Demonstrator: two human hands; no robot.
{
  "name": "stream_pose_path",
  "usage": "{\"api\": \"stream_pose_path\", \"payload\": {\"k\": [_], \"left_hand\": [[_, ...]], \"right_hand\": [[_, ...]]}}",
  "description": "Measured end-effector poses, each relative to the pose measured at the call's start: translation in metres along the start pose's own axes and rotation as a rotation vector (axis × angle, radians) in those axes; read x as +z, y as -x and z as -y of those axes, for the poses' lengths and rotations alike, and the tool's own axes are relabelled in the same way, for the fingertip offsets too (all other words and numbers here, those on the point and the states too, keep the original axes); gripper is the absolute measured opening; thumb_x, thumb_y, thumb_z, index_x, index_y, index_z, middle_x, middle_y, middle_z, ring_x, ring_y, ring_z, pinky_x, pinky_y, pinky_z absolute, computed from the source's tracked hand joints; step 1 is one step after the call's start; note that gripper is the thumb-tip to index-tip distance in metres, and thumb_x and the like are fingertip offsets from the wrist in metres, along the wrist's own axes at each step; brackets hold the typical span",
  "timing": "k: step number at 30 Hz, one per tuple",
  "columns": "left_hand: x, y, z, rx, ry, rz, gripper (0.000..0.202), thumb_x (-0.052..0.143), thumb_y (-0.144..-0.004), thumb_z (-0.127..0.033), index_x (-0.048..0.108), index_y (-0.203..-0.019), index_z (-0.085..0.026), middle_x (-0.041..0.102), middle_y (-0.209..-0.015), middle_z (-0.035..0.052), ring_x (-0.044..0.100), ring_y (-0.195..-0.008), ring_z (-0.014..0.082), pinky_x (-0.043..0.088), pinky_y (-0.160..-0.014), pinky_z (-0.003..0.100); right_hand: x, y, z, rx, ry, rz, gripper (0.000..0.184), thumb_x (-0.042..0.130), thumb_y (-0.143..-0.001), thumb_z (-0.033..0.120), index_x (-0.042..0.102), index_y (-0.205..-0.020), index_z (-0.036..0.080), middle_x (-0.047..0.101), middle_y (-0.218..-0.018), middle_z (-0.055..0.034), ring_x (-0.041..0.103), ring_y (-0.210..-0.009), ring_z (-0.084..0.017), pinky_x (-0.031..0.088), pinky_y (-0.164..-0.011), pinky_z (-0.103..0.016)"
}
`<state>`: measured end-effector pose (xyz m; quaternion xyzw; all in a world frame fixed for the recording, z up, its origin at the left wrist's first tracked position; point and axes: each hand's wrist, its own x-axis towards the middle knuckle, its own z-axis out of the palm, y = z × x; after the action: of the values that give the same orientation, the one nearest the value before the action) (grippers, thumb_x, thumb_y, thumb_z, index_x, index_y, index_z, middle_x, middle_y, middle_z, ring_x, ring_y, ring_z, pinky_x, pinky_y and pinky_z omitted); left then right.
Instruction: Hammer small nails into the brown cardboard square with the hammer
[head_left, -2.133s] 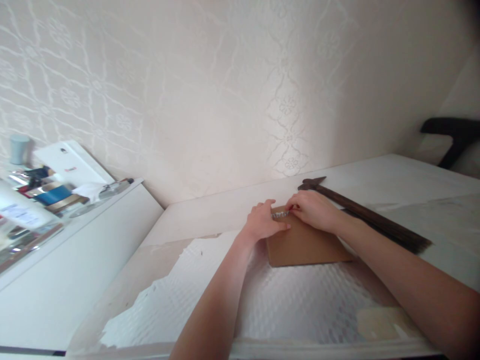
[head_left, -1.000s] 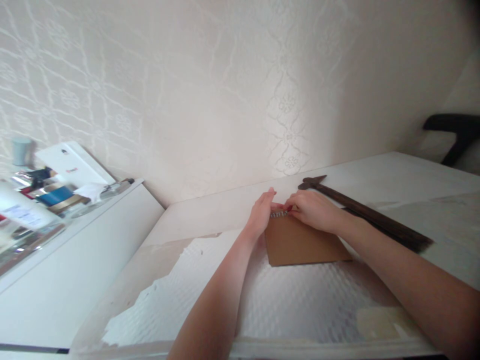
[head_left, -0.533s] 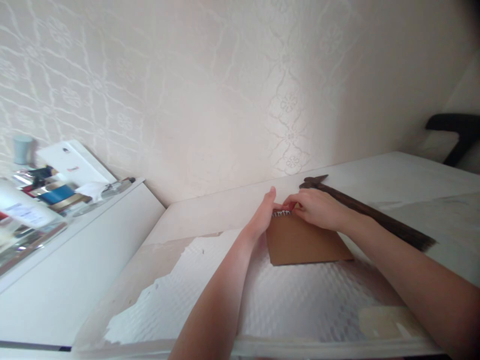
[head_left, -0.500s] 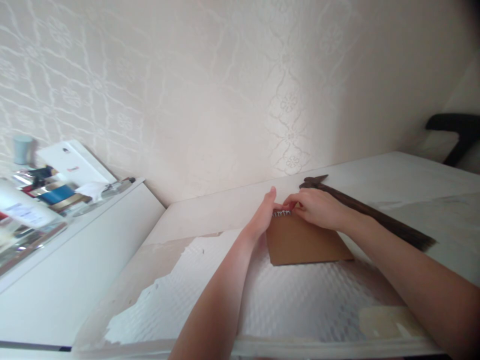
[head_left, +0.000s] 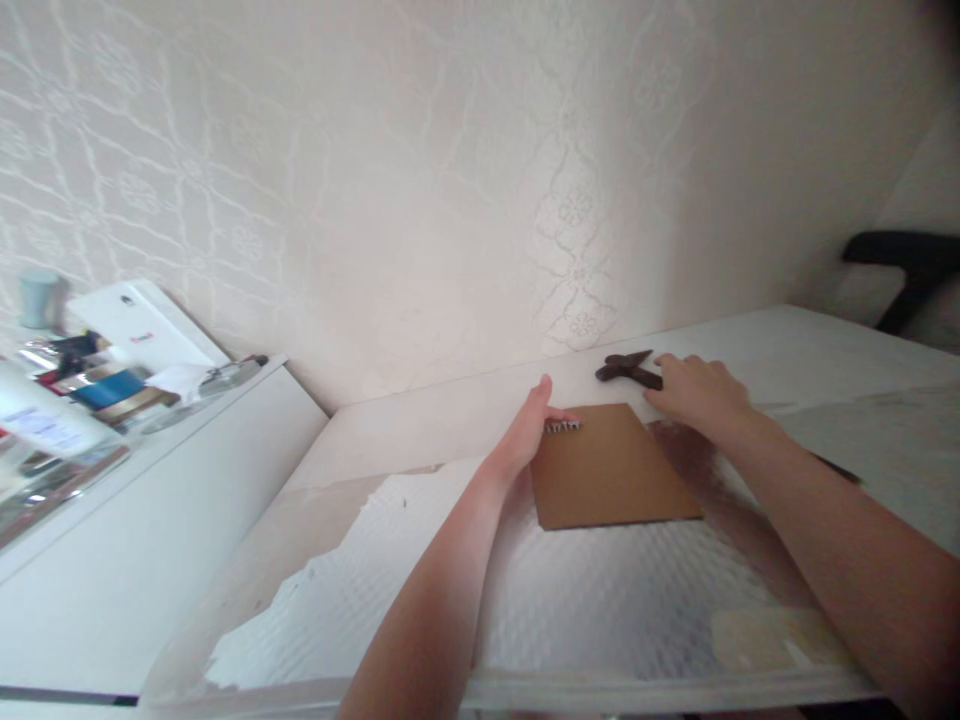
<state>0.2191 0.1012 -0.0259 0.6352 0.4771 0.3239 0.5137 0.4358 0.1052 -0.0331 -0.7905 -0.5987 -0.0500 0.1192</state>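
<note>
The piece of cardboard (head_left: 615, 470) lies flat on the table (head_left: 780, 350), its near edge over the bumpy white sheet (head_left: 585, 600). Near its far left corner sits a short toothed metal strip (head_left: 562, 427). The left hand (head_left: 523, 430) is at that corner: one finger points up and away from the cardboard, while another stretches to the right just along the strip's far side. The hand partly covers the strip's left end, and I cannot tell whether its fingers pinch anything or only press down. The right hand (head_left: 697, 395) is well apart from the strip, beyond the cardboard's far right corner. Its fingertips lie on either side of the handle of the hammer (head_left: 628, 368), just behind the head; whether they have closed firmly around it cannot be told. The forearm hides most of the handle, though its end shows beyond the arm.

Half a second ago, the right hand was at the strip's right end, beside the left fingers. Now it is at the hammer, and the cardboard's far right corner is uncovered. The left hand, the cardboard and the hammer's head are in nearly the same places as before.

On the left, the white box (head_left: 150, 325) carries a dark mark and small red print, and the white bottle (head_left: 49, 415) has a printed label; neither can be read.
</note>
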Motion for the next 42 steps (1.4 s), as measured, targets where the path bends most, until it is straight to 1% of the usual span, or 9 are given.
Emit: {"api": "stream_pose_path", "payload": {"k": [4,9,14,19,22,28,33,36,42], "left_hand": [[0.002,-0.001,-0.002,0.032,-0.054,-0.020,0.056,0.031,-0.089,-0.059,0.055,-0.121,-0.018,0.068,-0.105,0.0061,0.050,-0.118,0.0249,0.028,-0.106,0.036],[0.004,-0.003,0.004,0.049,-0.147,-0.025,0.057,0.057,-0.082,-0.035,0.040,-0.134,-0.016,0.070,-0.100,0.0070,0.058,-0.106,0.0212,0.035,-0.101,0.035],[0.004,-0.007,0.010,0.086,-0.186,-0.011,0.064,0.060,-0.075,-0.013,0.037,-0.135,-0.015,0.070,-0.099,0.0067,0.061,-0.100,0.0177,0.039,-0.097,0.033],[0.003,-0.009,0.012,0.107,-0.185,0.004,0.068,0.056,-0.070,-0.001,0.037,-0.134,-0.014,0.071,-0.097,0.0060,0.062,-0.097,0.0171,0.042,-0.095,0.034],[0.003,-0.009,0.012,0.110,-0.181,0.013,0.069,0.056,-0.068,0.000,0.037,-0.133,-0.014,0.071,-0.097,0.0060,0.063,-0.096,0.0172,0.043,-0.094,0.034],[0.003,-0.005,0.010,0.107,-0.161,0.027,0.068,0.056,-0.070,0.001,0.036,-0.133,-0.015,0.070,-0.099,0.0069,0.063,-0.093,0.0171,0.045,-0.091,0.034],[0.003,-0.004,0.010,0.116,-0.166,0.025,0.067,0.058,-0.070,-0.001,0.036,-0.131,-0.016,0.070,-0.097,0.0063,0.063,-0.093,0.0177,0.045,-0.091,0.035],[0.002,-0.005,0.012,0.129,-0.182,0.037,0.065,0.066,-0.073,-0.012,0.036,-0.130,-0.017,0.070,-0.098,0.0071,0.063,-0.095,0.0191,0.044,-0.092,0.037],[0.001,-0.002,0.010,0.154,-0.394,0.033,0.080,0.079,-0.064,-0.037,0.037,-0.131,-0.025,0.065,-0.110,0.0051,0.055,-0.111,0.0244,0.032,-0.104,0.045]], "right_hand": [[0.005,-0.006,0.000,0.009,0.008,0.112,0.039,0.045,-0.085,0.023,0.056,-0.121,0.015,0.061,-0.108,-0.0186,0.059,-0.097,-0.032,0.046,-0.071,-0.038],[0.004,-0.008,0.001,0.001,-0.038,0.102,0.038,0.046,-0.085,0.020,0.055,-0.121,0.009,0.061,-0.105,-0.0220,0.061,-0.094,-0.032,0.045,-0.073,-0.037],[-0.001,-0.002,0.001,-0.045,-0.062,-0.082,0.045,0.043,-0.083,0.020,0.052,-0.127,0.016,0.059,-0.107,-0.0175,0.062,-0.085,-0.029,0.046,-0.068,-0.038],[-0.008,-0.001,0.005,-0.248,-0.198,-0.332,0.040,0.044,-0.085,0.024,0.056,-0.123,0.021,0.056,-0.114,-0.0123,0.061,-0.086,-0.027,0.046,-0.068,-0.037],[-0.009,-0.004,0.005,-0.415,-0.296,-0.395,0.039,0.045,-0.085,0.022,0.057,-0.122,0.022,0.060,-0.109,-0.0101,0.060,-0.090,-0.026,0.047,-0.073,-0.036],[-0.013,-0.011,-0.001,-0.677,-0.372,-0.363,0.029,0.048,-0.086,0.021,0.066,-0.108,0.024,0.069,-0.098,-0.0057,0.060,-0.092,-0.024,0.045,-0.078,-0.035],[-0.021,-0.010,-0.004,-0.691,-0.435,-0.232,0.028,0.052,-0.084,0.023,0.068,-0.105,0.030,0.071,-0.095,0.0003,0.063,-0.086,-0.020,0.044,-0.072,-0.030],[-0.022,-0.008,-0.004,-0.645,-0.445,-0.160,0.029,0.053,-0.082,0.023,0.068,-0.106,0.033,0.072,-0.096,0.0030,0.064,-0.084,-0.019,0.044,-0.069,-0.027],[-0.024,-0.007,-0.003,-0.632,-0.348,-0.218,0.031,0.053,-0.082,0.022,0.068,-0.107,0.031,0.072,-0.097,0.0007,0.064,-0.088,-0.021,0.042,-0.068,-0.028]]}}
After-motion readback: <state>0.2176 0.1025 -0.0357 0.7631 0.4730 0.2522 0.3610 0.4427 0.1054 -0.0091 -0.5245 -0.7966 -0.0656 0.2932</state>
